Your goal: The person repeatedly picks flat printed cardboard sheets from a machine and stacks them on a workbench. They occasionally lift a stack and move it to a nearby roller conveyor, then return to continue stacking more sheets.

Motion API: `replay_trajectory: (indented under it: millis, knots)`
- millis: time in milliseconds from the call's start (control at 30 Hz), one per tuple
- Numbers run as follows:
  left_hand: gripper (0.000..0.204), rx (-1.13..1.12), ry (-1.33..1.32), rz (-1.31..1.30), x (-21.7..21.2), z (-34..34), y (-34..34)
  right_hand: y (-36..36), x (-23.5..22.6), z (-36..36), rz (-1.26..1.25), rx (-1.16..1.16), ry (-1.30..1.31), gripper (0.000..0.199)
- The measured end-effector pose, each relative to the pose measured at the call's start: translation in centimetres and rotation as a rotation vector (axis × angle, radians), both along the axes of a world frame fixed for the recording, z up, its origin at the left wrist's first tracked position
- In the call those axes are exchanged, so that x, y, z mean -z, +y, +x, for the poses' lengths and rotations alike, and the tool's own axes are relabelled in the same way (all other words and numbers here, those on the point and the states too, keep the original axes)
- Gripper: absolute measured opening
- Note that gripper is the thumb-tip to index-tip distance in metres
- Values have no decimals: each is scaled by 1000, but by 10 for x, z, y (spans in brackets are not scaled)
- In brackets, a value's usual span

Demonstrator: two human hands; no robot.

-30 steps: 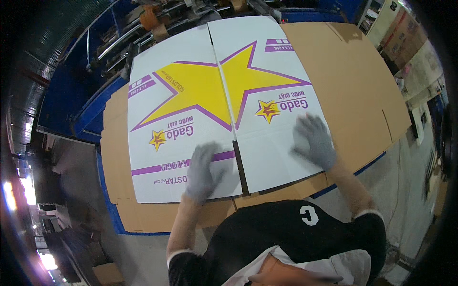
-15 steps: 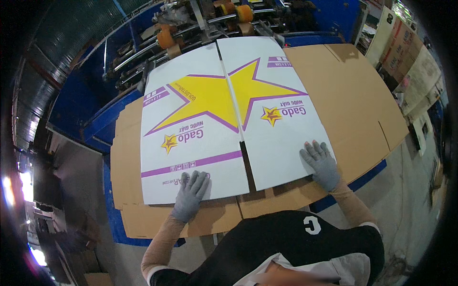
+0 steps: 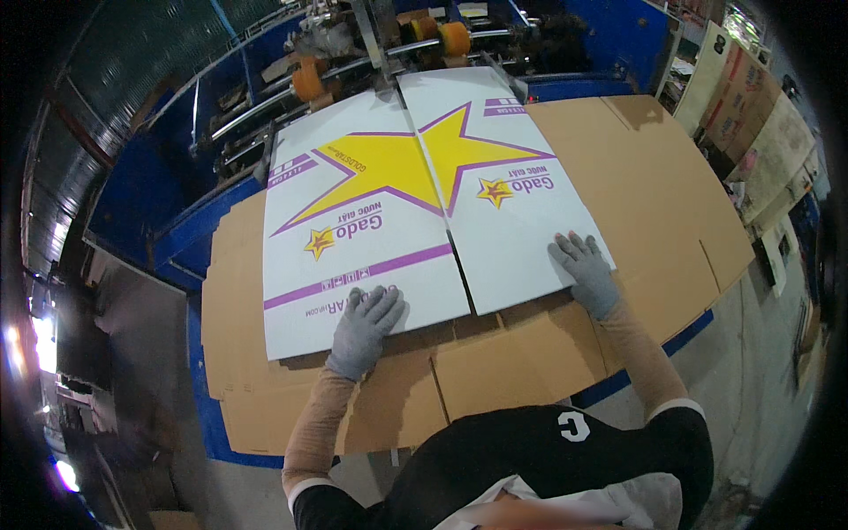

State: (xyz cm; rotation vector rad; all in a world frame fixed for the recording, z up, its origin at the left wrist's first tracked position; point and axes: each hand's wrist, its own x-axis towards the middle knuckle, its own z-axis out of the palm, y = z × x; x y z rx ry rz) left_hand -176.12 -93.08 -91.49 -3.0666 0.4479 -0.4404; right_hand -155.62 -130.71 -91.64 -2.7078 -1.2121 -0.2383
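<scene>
A white printed cardboard sheet (image 3: pixel 353 256), folded into two panels with yellow stars and purple stripes, lies on larger brown cardboard sheets (image 3: pixel 645 177). Its far end reaches the rollers of a machine. My left hand (image 3: pixel 364 331), in a grey glove, rests flat on the near edge of the left panel, fingers stretched out. On the right panel's near right corner lies my gloved right hand (image 3: pixel 585 274), fingers spread. A narrow dark gap shows between the panels toward the near side.
A blue machine (image 3: pixel 141 212) with metal shafts and orange rollers (image 3: pixel 307 79) stands at the far side. Upright boards and cardboard (image 3: pixel 742 97) lean at the right. Grey floor (image 3: pixel 733 389) shows to the right of the brown sheets.
Both hands have moved away from me, and the white sheet has slid farther toward the rollers. The gap between its two panels has narrowed at the near end.
</scene>
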Motion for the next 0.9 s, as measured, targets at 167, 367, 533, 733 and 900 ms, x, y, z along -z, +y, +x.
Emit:
replay_trajectory:
  millis: [167,367,533,733,900]
  knots:
    - [56,-90,-62,200,21,2,17,3,42,5,-29,57,-91,74]
    - [48,-505,-121,98,27,-69,-1,9,91,19,135,69,-234,61]
    - [51,-503,-278,13,50,-253,-32,12,124,36,149,318,-382,52]
    - [58,-1723,-444,-420,103,-448,-66,-30,148,-2,290,460,-210,36]
    - [65,-1829,-453,-539,128,-486,-84,-65,115,-123,358,238,-119,24]
